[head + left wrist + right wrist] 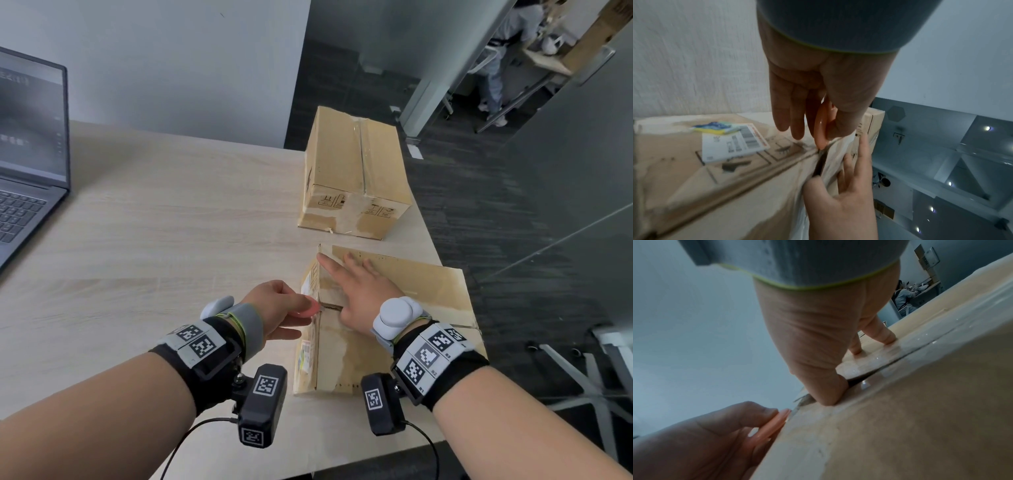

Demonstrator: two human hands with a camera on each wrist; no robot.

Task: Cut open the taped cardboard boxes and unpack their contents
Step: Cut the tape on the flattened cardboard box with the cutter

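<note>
My left grip (279, 310) pinches the pink cutter (306, 309) at the near box's (387, 346) taped seam, at the bench's right edge. My right hand (356, 291) presses flat, fingers spread. The seam's long axis runs left to right; a slip could nick my right thumb.

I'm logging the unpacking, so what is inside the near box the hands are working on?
Only a dark slit along the top seam of the near box shows; its contents are hidden by the flaps. The right hand presses on top.
</note>
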